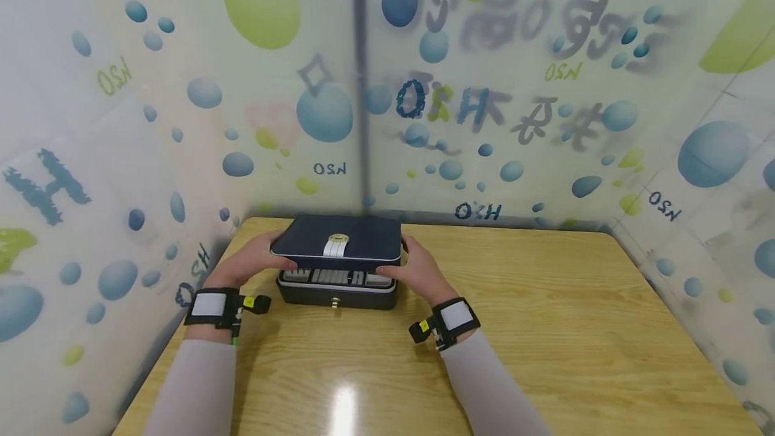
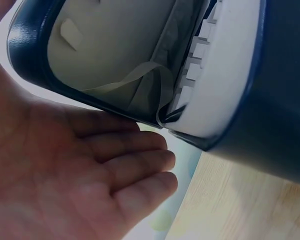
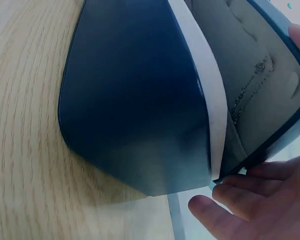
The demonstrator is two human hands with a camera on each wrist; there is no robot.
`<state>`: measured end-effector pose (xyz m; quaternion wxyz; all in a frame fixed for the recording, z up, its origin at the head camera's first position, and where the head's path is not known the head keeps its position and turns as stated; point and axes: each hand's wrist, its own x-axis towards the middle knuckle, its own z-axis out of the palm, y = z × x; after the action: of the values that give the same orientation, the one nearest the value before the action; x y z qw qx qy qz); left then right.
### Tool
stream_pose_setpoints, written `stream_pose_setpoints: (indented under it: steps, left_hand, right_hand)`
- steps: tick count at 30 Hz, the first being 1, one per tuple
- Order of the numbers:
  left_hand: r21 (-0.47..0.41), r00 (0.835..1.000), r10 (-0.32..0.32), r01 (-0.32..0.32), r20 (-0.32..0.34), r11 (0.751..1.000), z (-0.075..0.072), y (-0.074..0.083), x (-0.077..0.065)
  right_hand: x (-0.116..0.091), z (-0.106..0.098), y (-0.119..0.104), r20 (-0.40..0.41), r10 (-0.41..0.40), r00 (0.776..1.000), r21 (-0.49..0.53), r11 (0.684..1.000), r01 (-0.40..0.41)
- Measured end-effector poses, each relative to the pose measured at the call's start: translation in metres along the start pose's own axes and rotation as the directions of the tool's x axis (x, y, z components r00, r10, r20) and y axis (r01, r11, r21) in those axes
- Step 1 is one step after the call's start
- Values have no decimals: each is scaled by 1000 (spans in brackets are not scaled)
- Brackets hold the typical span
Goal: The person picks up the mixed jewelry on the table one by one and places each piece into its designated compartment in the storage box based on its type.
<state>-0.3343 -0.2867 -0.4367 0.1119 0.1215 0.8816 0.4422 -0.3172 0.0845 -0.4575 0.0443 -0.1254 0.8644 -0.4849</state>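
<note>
A dark navy jewelry box (image 1: 366,299) stands on the table with its lid (image 1: 375,237) partly raised. The lid bears a white strap with a gold clasp (image 1: 338,239). My left hand (image 1: 257,258) holds the lid's left side, thumb at the front edge and fingers toward the back. On the lid's right side my right hand (image 1: 419,272) grips likewise, its thumb at the front corner. Pale padded compartments (image 1: 329,276) show in the gap. Inside the lid, a thin chain necklace (image 3: 247,90) hangs in the right wrist view, and a ribbon (image 2: 125,81) shows in the left.
The wooden table (image 1: 533,315) stretches to the right and front of the box. Close behind the box rises a patterned curtain wall (image 1: 484,180), with more of it along the left and right sides.
</note>
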Motion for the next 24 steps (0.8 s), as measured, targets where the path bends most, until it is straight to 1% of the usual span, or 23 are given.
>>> stream_pose_setpoints:
  steps: [2, 6, 9, 15, 24]
  left_hand:
    - [32, 1000, -24, 24, 1, 999, 0, 0, -1]
    - [117, 998, -54, 53, 9, 992, 1, 2, -1]
    - [179, 998, -65, 62, 13, 982, 2, 3, 0]
    - [270, 995, -96, 88, 17, 959, 3, 7, 0]
    - [329, 993, -114, 102, 18, 939, 6, 7, 1]
  right_hand:
    - [1, 0, 2, 2, 0, 1000, -19, 1000, 0]
    - [2, -1, 5, 24, 3, 1000, -100, 995, -1]
    - [3, -2, 6, 43, -1, 999, -146, 989, 7]
    - [4, -3, 5, 61, 2, 998, -199, 980, 10]
    - [2, -2, -3, 93, -6, 996, -226, 974, 27]
